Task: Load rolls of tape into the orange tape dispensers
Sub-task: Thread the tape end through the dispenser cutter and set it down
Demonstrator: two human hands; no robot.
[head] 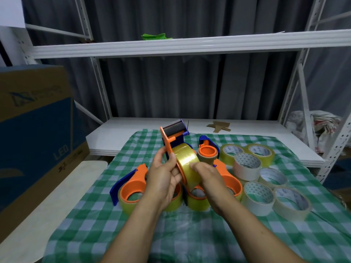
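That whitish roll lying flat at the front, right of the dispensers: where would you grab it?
Come from above and pinch the near wall of the whitish roll, thumb in the open core, fingers outside. It lies flat with its hole up, and a beige roll crowds its right side.

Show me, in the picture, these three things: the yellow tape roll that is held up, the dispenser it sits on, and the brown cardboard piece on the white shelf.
yellow tape roll (187,162), head view, its glossy outer band.
held dispenser (166,139), head view, its orange side plate.
cardboard piece (219,126), head view, its flat middle.
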